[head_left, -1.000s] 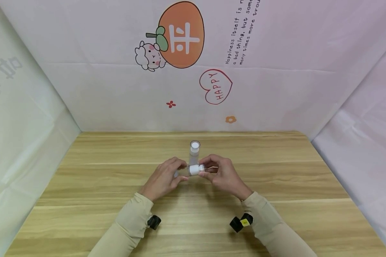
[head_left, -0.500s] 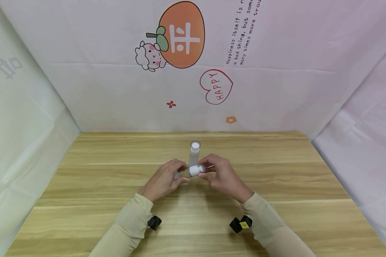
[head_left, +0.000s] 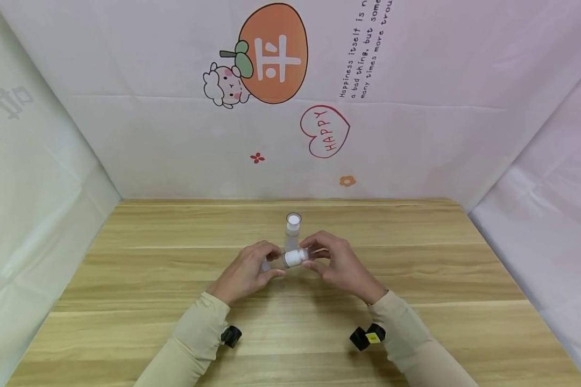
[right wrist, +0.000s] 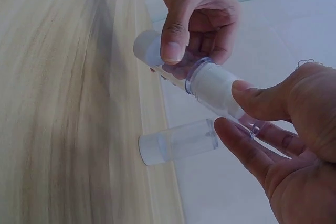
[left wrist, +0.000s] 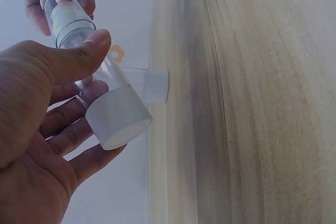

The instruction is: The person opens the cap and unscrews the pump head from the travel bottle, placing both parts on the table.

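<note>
A small clear pump bottle with a white base [left wrist: 118, 119] and a white top [head_left: 295, 257] is held sideways between both hands above the table. My left hand [head_left: 246, 270] grips its clear body, the thumb on one side and the fingers curled round the other. At the opposite end, my right hand [head_left: 338, 264] pinches the white top, over which a clear cap seems to sit. Just behind the hands, a second clear bottle [right wrist: 189, 141] with a white base stands upright on the table, touched by neither hand.
The wood-grain table [head_left: 290, 333] runs back to a white printed cloth [head_left: 174, 150]. Similar cloth hangs at the left and right sides. Each sleeve carries a black wrist camera, the left camera [head_left: 231, 336] and the right camera [head_left: 363, 337].
Both hands stay nearly in place on the bottle. The right hand's fingers shift slightly on the top, and the top end tilts a little. The standing bottle has not moved.
</note>
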Motion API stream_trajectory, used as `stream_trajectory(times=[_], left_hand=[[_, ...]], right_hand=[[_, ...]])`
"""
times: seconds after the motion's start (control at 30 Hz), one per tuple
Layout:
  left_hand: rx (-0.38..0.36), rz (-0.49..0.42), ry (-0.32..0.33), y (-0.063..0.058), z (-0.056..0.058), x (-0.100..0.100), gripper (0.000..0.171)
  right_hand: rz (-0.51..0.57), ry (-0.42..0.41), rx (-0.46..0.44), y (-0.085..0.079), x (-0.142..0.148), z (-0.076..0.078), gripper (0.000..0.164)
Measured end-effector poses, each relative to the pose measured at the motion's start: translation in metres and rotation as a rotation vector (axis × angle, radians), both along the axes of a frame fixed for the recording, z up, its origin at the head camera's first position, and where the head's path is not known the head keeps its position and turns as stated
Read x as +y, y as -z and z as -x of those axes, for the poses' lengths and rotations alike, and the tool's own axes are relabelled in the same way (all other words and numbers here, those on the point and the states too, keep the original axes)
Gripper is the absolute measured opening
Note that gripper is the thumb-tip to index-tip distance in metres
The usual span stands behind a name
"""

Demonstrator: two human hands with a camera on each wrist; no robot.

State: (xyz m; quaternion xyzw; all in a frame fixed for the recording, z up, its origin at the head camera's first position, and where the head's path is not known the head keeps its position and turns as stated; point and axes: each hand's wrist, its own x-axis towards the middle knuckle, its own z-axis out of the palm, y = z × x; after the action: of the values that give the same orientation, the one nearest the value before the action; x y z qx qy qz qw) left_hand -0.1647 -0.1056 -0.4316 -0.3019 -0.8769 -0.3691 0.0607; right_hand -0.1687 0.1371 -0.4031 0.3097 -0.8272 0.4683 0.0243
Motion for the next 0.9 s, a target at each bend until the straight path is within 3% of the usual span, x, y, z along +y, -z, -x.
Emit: stream_trajectory(times=[0.37, 0.63, 0.9], left_hand=[[-0.002, 0.034, -0.071, 0.003, 0.000, 0.000, 0.034], [-0.014, 0.069, -0.108, 0.003, -0.001, -0.001, 0.034], [-0.021, 0.074, -0.102, 0.005, -0.001, -0.003, 0.033]], right_hand=[[0.051, 0.036, -0.001, -0.002, 0.014, 0.002, 0.035], [0.014, 0.101, 0.029, -0.002, 0.032, 0.004, 0.036], [-0.065, 0.199, 0.054, 0.003, 0.051, 0.011, 0.037]])
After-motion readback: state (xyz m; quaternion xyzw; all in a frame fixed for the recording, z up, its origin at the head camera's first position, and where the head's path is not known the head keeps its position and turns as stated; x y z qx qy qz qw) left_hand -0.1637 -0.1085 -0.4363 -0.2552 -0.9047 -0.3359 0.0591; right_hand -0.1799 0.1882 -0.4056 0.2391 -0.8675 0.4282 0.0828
